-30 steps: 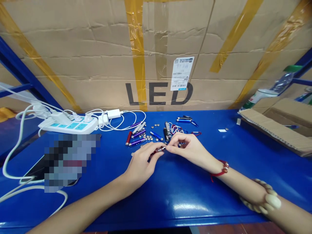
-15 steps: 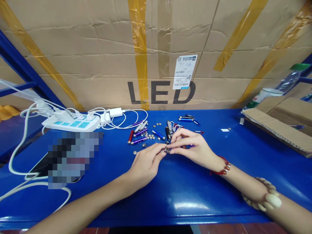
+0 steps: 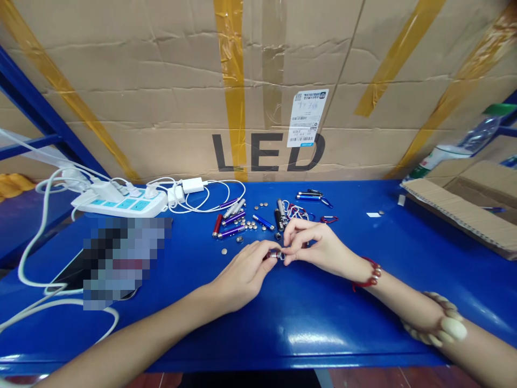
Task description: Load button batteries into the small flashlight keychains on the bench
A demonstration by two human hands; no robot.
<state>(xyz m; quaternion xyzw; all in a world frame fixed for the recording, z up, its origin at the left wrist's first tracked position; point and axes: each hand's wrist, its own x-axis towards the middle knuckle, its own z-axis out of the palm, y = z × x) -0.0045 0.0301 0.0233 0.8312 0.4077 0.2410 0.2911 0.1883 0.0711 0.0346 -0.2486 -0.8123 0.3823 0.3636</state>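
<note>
My left hand (image 3: 244, 272) is closed around a mini flashlight (image 3: 275, 255) with a dark red body, mostly hidden by the fingers, and a silver end pointing right. My right hand (image 3: 319, 245) pinches at that silver end with thumb and index finger; whether a separate cap sits in the pinch I cannot tell. Just beyond the hands lie purple mini flashlights (image 3: 231, 232), a red one (image 3: 217, 226), a blue one (image 3: 263, 222) and a black one (image 3: 278, 219). Several button cells (image 3: 249, 225) are scattered among them. Carabiner clips (image 3: 291, 209) lie behind my right hand.
A white power strip (image 3: 121, 203) with tangled white cables stands at left, beside a blurred-out phone-like object (image 3: 125, 264). Blue flashlights (image 3: 310, 196) lie farther back. An open cardboard box (image 3: 456, 221) and a plastic bottle (image 3: 440, 156) are at right. A large carton (image 3: 161, 108) walls the back.
Both hands have shifted slightly toward me and right with the flashlight. More of its silver end now shows between the fingertips. The other things stay where they were.
</note>
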